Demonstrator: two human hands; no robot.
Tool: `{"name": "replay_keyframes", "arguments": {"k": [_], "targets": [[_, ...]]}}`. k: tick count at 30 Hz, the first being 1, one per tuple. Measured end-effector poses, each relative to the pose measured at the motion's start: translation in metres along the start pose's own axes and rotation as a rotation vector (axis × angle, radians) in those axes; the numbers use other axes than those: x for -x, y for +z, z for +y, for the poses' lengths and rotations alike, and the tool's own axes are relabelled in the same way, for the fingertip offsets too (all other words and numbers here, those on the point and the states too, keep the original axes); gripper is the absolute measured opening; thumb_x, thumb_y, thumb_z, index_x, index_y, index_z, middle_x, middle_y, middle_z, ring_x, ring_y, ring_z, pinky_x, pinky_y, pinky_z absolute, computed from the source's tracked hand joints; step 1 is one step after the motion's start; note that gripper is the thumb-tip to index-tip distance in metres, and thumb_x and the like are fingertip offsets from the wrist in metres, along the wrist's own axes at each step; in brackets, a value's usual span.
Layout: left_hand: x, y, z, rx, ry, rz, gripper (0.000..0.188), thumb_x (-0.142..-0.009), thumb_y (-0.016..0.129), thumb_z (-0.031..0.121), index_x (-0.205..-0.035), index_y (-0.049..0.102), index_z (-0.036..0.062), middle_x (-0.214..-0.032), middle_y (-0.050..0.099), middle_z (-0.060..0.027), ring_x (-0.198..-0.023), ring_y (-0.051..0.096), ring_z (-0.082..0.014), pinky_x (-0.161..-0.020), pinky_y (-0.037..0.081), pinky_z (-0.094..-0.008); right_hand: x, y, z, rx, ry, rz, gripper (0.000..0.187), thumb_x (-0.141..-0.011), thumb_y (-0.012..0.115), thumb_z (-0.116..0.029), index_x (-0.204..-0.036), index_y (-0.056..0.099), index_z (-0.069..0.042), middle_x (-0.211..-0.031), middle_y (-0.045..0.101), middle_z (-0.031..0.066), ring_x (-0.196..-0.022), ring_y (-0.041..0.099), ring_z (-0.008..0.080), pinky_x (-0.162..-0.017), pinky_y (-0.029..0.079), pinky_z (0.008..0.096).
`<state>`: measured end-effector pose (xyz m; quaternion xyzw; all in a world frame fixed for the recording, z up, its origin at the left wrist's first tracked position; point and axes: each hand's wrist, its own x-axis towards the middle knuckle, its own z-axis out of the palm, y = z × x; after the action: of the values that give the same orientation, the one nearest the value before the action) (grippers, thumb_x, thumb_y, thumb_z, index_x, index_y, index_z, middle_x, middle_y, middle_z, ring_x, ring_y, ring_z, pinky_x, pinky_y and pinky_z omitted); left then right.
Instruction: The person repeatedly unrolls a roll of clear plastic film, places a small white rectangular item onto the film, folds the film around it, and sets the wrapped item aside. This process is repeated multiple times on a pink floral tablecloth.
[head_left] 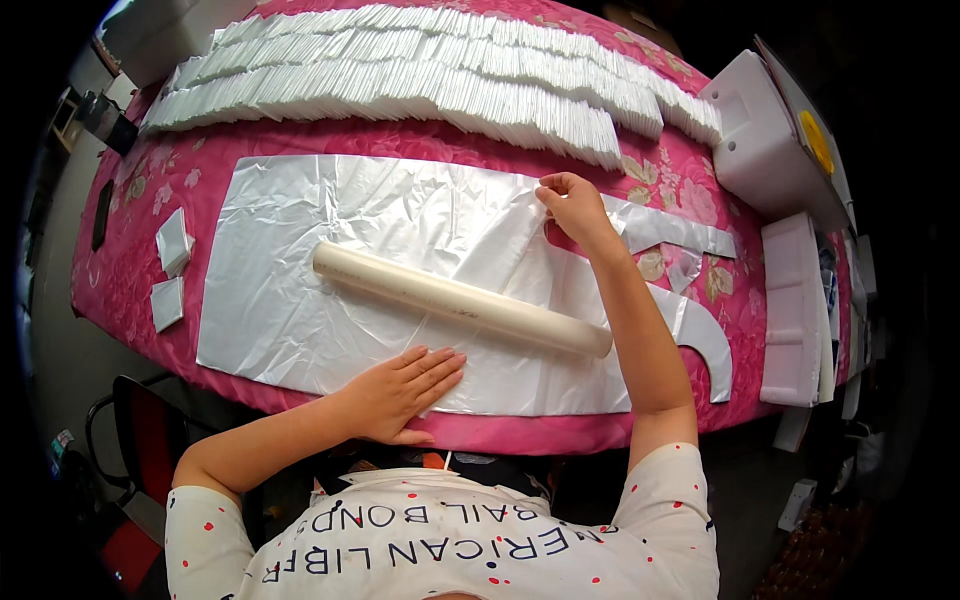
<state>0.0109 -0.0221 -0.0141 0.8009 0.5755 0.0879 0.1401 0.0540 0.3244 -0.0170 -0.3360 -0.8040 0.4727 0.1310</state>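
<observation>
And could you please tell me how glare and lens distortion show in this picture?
Head view: bright sheen picks out creases on the white plastic vest bag; also head view: the pink floral tablecloth appears bowed along its near edge, and the frame's corners fall to black.

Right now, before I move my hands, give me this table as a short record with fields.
Work surface: table under a pink floral tablecloth
Main piece: apron-shaped white plastic film, spread out with some creases
On top: cream pipe, lying slantwise across the film
Left hand: flat on the film's near edge
Right hand: fingertips pinching the film's far edge
Far side: three long rows of folded white packets
Left side: two loose folded packets, dark bottle
Right side: white foam box
</observation>
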Motion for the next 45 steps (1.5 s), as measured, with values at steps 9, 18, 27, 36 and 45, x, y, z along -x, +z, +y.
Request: {"name": "replay_keyframes", "arguments": {"k": [9, 18, 27, 36, 45], "targets": [[-0.013, 0.029, 0.055, -0.13, -0.268, 0.074, 0.077, -0.084, 0.041, 0.056, -0.133, 0.037, -0.0037, -0.143, 0.031, -0.021, -0.134, 0.027, -0.0318, -0.109, 0.018, -0.0446, 0.168, 0.05, -0.038, 0.488, -0.666, -0.122, 0.047, -0.077, 0.066, -0.011, -0.122, 0.054, -0.008, -0.113, 0.057, 0.0121, -0.096, 0.057, 0.0292, -0.084, 0.045, 0.0377], [-0.007, 0.029, 0.049, 0.144, -0.148, 0.143, 0.08, -0.083, 0.048, 0.052, -0.137, 0.029, -0.004, -0.147, 0.023, -0.0195, -0.137, 0.02, -0.0305, -0.111, 0.016, -0.0427, 0.148, -0.033, 0.019, 0.654, -0.458, 0.233, 0.054, -0.073, 0.064, 0.0, -0.125, 0.053, -0.009, -0.11, 0.057, 0.0126, -0.093, 0.056, 0.0303, -0.082, 0.045, 0.0384], [0.002, 0.021, 0.024, 0.117, -0.105, 0.07, 0.083, -0.077, 0.057, 0.046, -0.137, 0.028, -0.004, -0.147, 0.024, -0.017, -0.138, 0.02, -0.0281, -0.112, 0.016, -0.0421, 0.201, -0.003, -0.017, 0.473, -0.611, -0.127, 0.053, -0.068, 0.065, 0.001, -0.119, 0.055, -0.007, -0.113, 0.059, 0.0103, -0.101, 0.056, 0.0276, -0.088, 0.043, 0.0382], [0.005, 0.03, 0.035, 0.096, -0.085, 0.133, 0.075, -0.077, 0.06, 0.039, -0.137, 0.033, 0.0038, -0.147, 0.026, -0.0129, -0.137, 0.023, -0.0273, -0.111, 0.018, -0.0401, 0.115, 0.034, -0.028, 0.563, -0.79, -0.046, 0.051, -0.069, 0.066, -0.002, -0.118, 0.056, -0.011, -0.114, 0.059, 0.0065, -0.1, 0.055, 0.026, -0.088, 0.042, 0.0396], [0.015, 0.021, 0.011, 0.061, 0.165, 0.187, 0.042, -0.083, 0.05, 0.015, -0.122, 0.049, 0.0008, -0.133, 0.046, -0.0126, -0.124, 0.044, -0.0259, -0.106, 0.034, -0.0396, 0.064, 0.042, -0.032, 0.576, -0.741, 0.015, 0.051, -0.073, 0.056, 0.006, -0.121, 0.055, -0.01, -0.127, 0.051, 0.0081, -0.121, 0.042, 0.0306, -0.1, 0.037, 0.0394]]}}
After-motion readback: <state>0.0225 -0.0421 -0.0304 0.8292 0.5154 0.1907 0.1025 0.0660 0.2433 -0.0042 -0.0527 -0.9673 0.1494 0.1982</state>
